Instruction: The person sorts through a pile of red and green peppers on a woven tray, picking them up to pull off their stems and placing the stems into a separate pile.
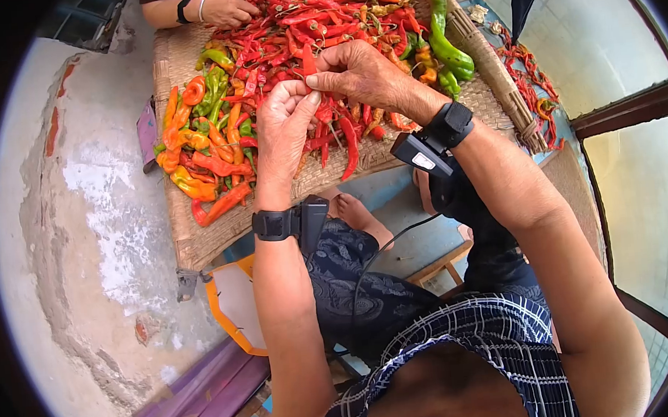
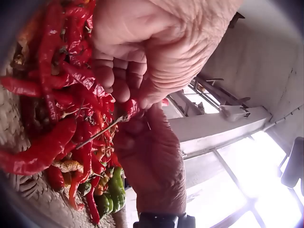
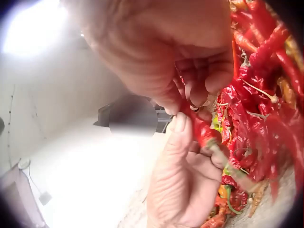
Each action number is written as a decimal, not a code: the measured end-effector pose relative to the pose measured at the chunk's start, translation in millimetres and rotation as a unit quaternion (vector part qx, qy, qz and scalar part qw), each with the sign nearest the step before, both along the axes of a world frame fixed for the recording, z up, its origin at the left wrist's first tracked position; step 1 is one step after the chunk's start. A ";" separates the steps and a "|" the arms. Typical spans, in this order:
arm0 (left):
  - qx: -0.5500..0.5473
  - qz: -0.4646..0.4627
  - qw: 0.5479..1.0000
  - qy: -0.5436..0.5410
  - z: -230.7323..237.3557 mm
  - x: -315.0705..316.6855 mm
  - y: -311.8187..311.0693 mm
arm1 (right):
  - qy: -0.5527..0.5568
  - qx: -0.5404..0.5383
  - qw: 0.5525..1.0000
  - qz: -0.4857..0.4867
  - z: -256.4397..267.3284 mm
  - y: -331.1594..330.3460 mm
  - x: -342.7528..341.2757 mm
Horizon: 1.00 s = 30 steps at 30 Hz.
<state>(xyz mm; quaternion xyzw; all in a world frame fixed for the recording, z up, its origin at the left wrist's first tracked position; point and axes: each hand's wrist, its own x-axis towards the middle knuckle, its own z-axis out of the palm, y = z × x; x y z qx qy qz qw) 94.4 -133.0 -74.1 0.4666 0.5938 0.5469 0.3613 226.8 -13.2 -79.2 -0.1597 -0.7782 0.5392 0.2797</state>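
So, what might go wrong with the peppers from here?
The red pepper pinched between the left hand and right hand could tear if pulled hard. Its juice might sting later, since the fingers are bare. And the long red pepper near the front edge of the woven tray could be knocked off.

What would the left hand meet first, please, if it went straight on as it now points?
The left hand would most likely meet the right hand first, at the red pepper both pinch, though depth is unclear.
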 end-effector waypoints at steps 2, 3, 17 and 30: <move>-0.003 0.038 0.999 0.013 -1.9 -1.0 2.1 | 0.004 -0.042 0.999 -0.029 4.3 3.3 2.6; -0.006 0.077 0.997 0.027 -2.6 -1.7 3.8 | 0.015 -0.103 0.994 -0.045 8.3 4.6 5.3; 0.002 0.141 0.850 0.508 -33.6 -9.1 16.5 | 0.043 -0.045 0.992 -0.112 1.4 13.8 15.5; 0.112 0.109 0.893 0.421 -13.1 9.4 6.4 | -0.006 -0.251 0.968 0.009 1.6 9.4 16.2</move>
